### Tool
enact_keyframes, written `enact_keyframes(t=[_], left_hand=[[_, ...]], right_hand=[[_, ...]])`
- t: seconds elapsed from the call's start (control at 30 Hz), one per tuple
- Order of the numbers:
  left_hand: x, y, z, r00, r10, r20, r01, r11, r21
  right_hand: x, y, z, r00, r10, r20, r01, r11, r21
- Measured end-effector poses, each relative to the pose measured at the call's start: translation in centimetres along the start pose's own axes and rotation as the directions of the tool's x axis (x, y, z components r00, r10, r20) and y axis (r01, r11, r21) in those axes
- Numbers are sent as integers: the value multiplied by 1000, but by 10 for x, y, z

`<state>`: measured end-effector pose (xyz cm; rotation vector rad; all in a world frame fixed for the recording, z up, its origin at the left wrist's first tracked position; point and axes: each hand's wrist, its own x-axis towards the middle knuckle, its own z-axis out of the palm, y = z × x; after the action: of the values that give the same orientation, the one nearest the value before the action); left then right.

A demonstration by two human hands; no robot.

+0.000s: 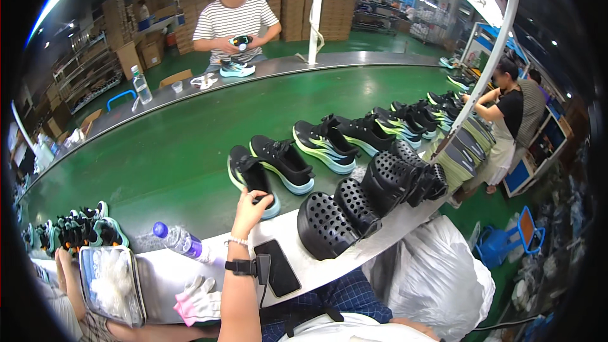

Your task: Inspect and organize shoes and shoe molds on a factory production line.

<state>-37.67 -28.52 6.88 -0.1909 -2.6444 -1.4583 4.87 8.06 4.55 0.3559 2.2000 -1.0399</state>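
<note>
My left hand [251,206] reaches up from the lower edge and is closed on the heel end of a black sneaker [242,164] with a yellow-green and pale blue sole. That sneaker is the leftmost of a row on the green belt [158,171]. Beside it, just to the right, stands another black sneaker [278,159], and farther along a third sneaker [323,142]. Of my right side only a strip of arm shows at the lower edge; the hand itself is out of sight.
Black perforated clogs [326,225] stand on the white ledge [253,233] near a phone [278,269], a water bottle [180,240], gloves [199,301] and a tray [140,297]. A large white bag [437,272] is at right. Across the belt, a person [234,19] handles a shoe.
</note>
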Motion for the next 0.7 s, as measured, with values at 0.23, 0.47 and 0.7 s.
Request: enact_keyframes(t=[0.23,0.47,0.7], left_hand=[[30,21,28,968,121,-220,-79,978,192],[44,11,22,892,234,-387,19,836,549],[51,-5,-2,994,109,-23,-85,877,473]], right_hand=[[-8,-96,-88,732,-219,-645,110,972,-206],[23,-210,-107,523,-499,-691,432,854,-291],[68,-261,-89,540,-657,-526,261,725,-637]])
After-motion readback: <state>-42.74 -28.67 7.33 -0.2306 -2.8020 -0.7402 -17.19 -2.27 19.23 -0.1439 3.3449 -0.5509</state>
